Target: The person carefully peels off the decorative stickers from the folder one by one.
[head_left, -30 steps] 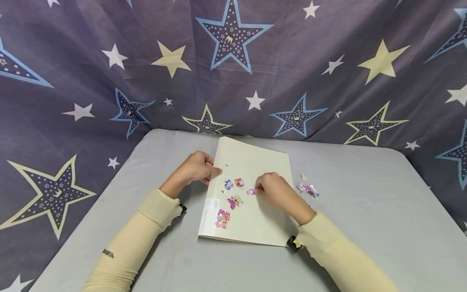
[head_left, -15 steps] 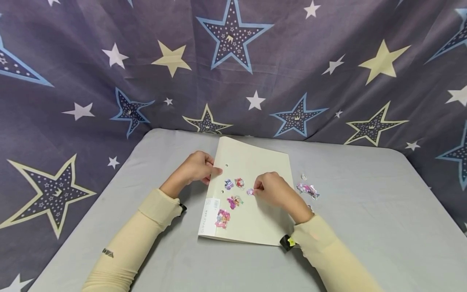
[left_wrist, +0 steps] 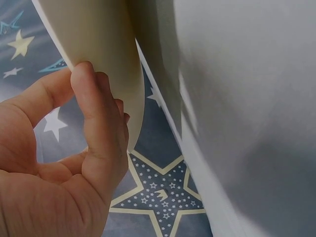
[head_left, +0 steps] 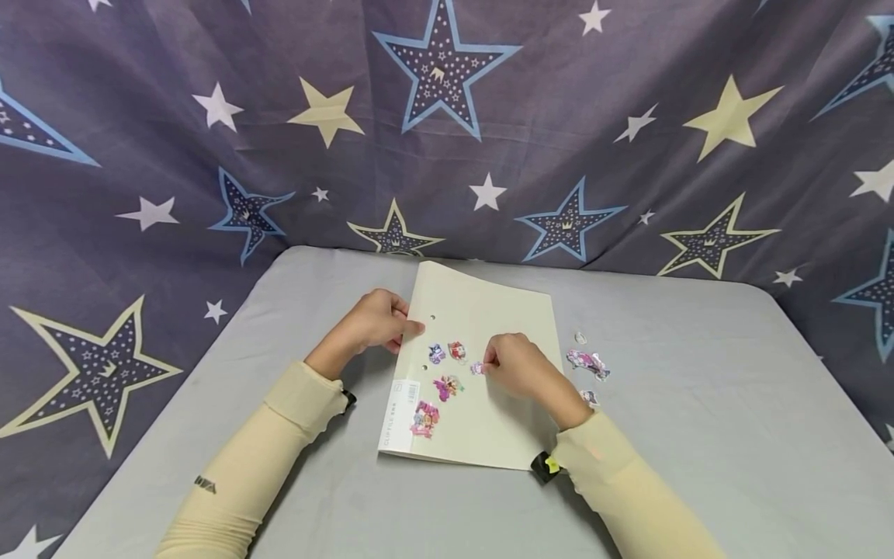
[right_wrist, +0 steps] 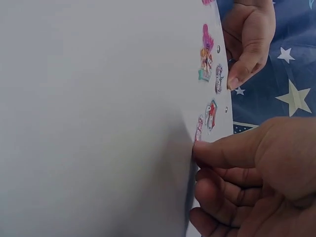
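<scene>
A cream clip file folder (head_left: 492, 307) lies on the grey-covered table. My left hand (head_left: 380, 320) grips its left edge, thumb on top and fingers beneath, as the left wrist view (left_wrist: 94, 118) also shows. Over the folder's middle, my right hand (head_left: 524, 365) pinches the edge of a small purple-pink sticker (head_left: 477, 368), which is at the cover's surface. Left of it are a red sticker (head_left: 457, 352) and a purple one (head_left: 436, 354). Lower down sit a magenta-and-orange sticker (head_left: 448, 387) and a pink one (head_left: 424, 419).
To the folder's right, a long pink-purple sticker (head_left: 588, 362), a small pale piece (head_left: 580, 338) and a small dark sticker (head_left: 589, 397) lie on the table (head_left: 698, 373). A star-patterned cloth (head_left: 601, 93) hangs behind the table.
My right hand has shifted slightly left with the small purple-pink sticker, and its forearm has swung left. The small dark sticker at the right has come into view. My left hand keeps its place.
</scene>
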A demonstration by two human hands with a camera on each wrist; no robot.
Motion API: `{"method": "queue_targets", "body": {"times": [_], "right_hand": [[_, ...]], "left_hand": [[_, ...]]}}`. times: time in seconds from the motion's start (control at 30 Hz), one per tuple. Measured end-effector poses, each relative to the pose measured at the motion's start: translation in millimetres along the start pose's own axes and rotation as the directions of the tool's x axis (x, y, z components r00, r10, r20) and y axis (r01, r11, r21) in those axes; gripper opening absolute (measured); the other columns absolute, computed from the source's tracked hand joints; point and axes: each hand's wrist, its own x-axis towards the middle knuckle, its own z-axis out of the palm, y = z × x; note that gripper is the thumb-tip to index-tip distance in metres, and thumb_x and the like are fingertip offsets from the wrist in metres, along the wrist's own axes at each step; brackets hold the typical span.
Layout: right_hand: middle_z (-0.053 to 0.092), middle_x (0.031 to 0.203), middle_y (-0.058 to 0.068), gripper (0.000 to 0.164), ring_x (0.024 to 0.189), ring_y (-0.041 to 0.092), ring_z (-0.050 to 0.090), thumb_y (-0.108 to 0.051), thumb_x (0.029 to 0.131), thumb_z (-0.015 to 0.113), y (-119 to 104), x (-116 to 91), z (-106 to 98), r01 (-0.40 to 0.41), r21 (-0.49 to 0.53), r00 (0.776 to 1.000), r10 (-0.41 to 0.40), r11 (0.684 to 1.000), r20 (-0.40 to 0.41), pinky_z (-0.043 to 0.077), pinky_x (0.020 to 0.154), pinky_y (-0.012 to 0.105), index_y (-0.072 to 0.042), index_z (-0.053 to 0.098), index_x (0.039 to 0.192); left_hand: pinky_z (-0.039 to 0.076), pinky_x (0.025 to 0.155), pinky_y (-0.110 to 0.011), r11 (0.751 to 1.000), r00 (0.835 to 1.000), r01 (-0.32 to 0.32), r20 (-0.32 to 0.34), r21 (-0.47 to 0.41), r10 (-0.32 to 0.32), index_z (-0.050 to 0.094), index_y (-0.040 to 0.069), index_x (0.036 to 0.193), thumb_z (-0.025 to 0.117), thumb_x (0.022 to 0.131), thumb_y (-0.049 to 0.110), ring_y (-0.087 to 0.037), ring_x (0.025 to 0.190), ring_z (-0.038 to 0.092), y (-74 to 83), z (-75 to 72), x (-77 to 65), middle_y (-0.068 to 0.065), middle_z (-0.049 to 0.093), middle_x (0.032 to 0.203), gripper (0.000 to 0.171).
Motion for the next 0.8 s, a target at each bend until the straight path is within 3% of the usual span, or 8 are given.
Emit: {"method": "queue_targets", "body": {"times": [0.47,0.67,0.8], "right_hand": [[0.06,0.075,0.0,0.014,0.068,0.014,0.053,-0.003,0.094,0.067,1.5,-1.3,3.3,-0.005,0.022,1.0,0.005,1.0,0.013,0.047,0.061,0.027,-0.008,0.065,0.081],[0.058,0.077,0.002,0.013,0.069,0.016,0.052,-0.002,0.094,0.063,2.2,-0.9,6.5,0.027,-0.013,0.999,-0.027,1.0,0.02,0.046,0.06,0.028,-0.006,0.063,0.082],[0.057,0.079,0.004,0.012,0.075,0.019,0.054,-0.002,0.095,0.063,0.5,-2.3,9.1,0.054,-0.089,0.998,-0.052,0.995,0.03,0.051,0.067,0.034,-0.004,0.062,0.083]], "left_hand": [[0.063,0.06,-0.036,1.0,1.0,0.007,-0.005,0.005,-0.007,0.065,-0.002,0.106,0.08,0.09,0.017,-0.022,0.065,0.072,1.9,1.0,-0.2,-0.013,0.071,0.086,0.03],[0.063,0.061,-0.037,1.0,1.0,0.004,-0.004,0.002,-0.004,0.065,-0.003,0.105,0.08,0.09,0.017,-0.022,0.064,0.072,0.9,0.6,-0.4,-0.013,0.071,0.085,0.03],[0.063,0.06,-0.037,1.0,1.0,0.001,-0.003,0.002,-0.001,0.065,-0.003,0.104,0.08,0.089,0.017,-0.022,0.064,0.072,-0.3,1.6,-0.3,-0.013,0.071,0.084,0.029]]}}
